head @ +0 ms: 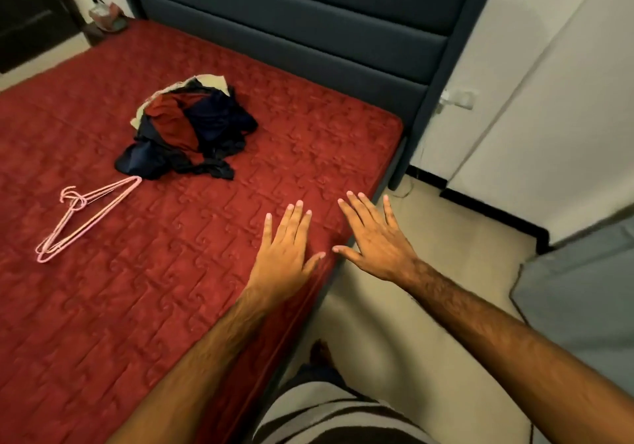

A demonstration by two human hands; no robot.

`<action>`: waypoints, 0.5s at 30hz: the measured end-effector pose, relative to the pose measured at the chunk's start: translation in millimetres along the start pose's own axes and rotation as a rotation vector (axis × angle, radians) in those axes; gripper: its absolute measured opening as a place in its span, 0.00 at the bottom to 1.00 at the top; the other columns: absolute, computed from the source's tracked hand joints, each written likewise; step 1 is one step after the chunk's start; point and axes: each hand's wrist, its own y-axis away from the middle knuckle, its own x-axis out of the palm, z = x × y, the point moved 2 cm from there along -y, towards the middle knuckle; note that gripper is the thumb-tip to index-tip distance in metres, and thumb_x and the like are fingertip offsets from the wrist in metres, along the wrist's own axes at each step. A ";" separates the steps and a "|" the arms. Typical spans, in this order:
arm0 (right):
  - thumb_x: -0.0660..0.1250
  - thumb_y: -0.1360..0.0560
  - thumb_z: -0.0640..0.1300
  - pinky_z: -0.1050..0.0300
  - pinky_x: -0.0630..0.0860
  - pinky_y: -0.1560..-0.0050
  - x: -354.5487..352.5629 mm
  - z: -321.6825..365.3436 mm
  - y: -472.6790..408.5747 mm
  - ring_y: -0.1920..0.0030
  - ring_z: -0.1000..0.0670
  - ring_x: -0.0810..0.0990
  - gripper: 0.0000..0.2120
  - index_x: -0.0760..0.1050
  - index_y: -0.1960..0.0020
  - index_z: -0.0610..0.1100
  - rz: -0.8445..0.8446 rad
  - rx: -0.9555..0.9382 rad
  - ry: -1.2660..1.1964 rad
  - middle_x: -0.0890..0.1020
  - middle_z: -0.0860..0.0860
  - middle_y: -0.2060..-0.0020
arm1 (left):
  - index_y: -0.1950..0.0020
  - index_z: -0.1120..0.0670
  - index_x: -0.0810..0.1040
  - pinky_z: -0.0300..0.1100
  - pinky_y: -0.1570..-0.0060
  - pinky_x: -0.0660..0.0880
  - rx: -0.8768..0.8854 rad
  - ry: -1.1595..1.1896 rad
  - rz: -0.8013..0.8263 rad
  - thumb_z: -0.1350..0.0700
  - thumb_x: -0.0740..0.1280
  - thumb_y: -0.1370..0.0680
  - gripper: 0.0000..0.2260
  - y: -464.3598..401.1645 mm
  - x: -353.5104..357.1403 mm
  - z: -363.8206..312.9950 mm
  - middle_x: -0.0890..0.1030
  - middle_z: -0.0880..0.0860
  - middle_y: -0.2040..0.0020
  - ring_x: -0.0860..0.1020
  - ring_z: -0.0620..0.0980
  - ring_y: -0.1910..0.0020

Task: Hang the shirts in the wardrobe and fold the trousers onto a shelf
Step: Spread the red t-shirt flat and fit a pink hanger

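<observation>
Two hands, the left hand (pixel 284 248) and the right hand (pixel 377 237), are held over the bed (pixel 171 289) edge, fingers (pixel 295 213) spread apart and holding nothing. A pile of clothes (pixel 190 131) is heaped on the bed, with pink hangers (pixel 85 213) laid just beside it.

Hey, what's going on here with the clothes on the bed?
A person stands at the side of a bed, with the left hand and right hand stretched out flat over the edge of the red mattress, holding nothing. A crumpled pile of clothes, dark blue, red and cream, lies untouched further up the mattress, with pink wire hangers beside it. Nothing looks hung or folded yet.
</observation>
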 end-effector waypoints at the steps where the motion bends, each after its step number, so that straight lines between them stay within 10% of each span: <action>1: 0.50 0.23 0.70 0.34 0.44 0.23 -0.8 -11.2 -23.0 0.20 0.44 0.50 0.43 0.48 0.19 0.44 -0.003 -0.028 0.000 0.53 0.45 0.20 | 0.19 0.58 0.55 0.63 0.23 0.51 -0.027 0.000 -0.009 0.35 0.51 0.18 0.36 -18.8 2.7 7.3 0.52 0.57 0.18 0.49 0.54 0.19; 15: 0.50 0.26 0.71 0.29 0.55 0.27 12.7 -61.5 -325.7 0.24 0.42 0.63 0.44 0.60 0.22 0.41 0.002 -0.597 0.007 0.64 0.42 0.24 | 0.20 0.59 0.59 0.64 0.25 0.56 -0.559 -0.089 -0.034 0.36 0.51 0.19 0.35 -158.6 11.1 106.1 0.56 0.58 0.19 0.55 0.55 0.20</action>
